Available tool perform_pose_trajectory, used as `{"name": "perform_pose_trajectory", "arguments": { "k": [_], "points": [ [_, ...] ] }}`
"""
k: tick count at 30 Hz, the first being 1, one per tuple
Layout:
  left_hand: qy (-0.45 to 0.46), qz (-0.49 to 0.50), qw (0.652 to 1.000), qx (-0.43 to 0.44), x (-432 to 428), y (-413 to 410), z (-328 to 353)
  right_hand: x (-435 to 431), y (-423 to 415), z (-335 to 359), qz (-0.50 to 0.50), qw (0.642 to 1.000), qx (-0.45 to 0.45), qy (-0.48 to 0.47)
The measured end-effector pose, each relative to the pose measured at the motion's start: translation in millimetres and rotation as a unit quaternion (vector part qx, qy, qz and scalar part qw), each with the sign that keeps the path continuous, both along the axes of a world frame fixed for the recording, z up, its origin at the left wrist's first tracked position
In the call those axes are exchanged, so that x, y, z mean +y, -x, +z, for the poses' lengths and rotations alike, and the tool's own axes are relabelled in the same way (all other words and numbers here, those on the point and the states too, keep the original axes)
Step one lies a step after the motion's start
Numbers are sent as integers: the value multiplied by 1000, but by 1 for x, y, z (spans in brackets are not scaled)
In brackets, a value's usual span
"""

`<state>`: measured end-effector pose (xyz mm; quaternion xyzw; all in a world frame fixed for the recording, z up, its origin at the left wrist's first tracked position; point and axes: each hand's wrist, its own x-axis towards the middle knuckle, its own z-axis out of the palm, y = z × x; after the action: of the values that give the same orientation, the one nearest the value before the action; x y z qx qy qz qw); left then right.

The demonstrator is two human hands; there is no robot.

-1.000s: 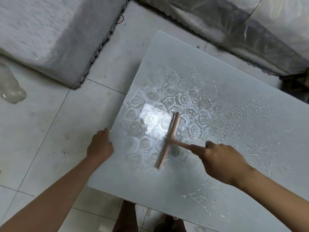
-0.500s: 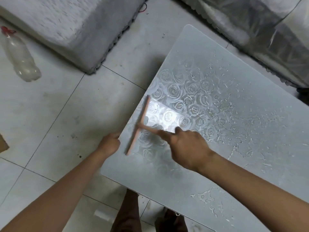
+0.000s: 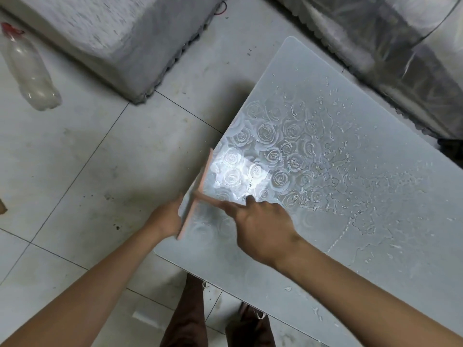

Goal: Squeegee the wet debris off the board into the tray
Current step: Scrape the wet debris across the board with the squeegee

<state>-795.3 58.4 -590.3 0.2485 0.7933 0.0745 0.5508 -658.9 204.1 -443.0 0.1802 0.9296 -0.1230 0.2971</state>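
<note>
The pale board [image 3: 375, 221] has a rose pattern and lies flat, with water beads and wet debris [image 3: 325, 156] spread across its middle and right. A peach squeegee [image 3: 201, 182] has its blade along the board's left edge, partly overhanging the floor. My right hand [image 3: 263, 226] grips the squeegee's handle, with the forefinger stretched along it. My left hand [image 3: 165, 219] holds the board's left edge just behind the blade, which hides its fingertips. No tray is in view.
The board stands over a tiled floor [image 3: 75, 171]. A clear plastic bottle [image 3: 30, 71] lies at the far left. A grey cushion block [image 3: 112, 33] sits at the top left, plastic-covered furniture [image 3: 375, 46] at the top right. My legs [image 3: 188, 316] are below the board's near edge.
My right hand has swept the squeegee leftward from the board's middle to its left edge. The left hand stayed at the edge, and the view shifted left.
</note>
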Motion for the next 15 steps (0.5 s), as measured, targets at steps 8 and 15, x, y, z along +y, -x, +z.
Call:
{"name": "perform_pose_trajectory", "arguments": {
  "k": [8, 15],
  "points": [
    [-9, -172, 980, 100, 13, -6, 13, 66, -104, 15, -113, 991, -60, -43],
    [-24, -299, 937, 180, 39, -15, 21, 56, -89, 37, -92, 993, -32, -71]
  ]
}}
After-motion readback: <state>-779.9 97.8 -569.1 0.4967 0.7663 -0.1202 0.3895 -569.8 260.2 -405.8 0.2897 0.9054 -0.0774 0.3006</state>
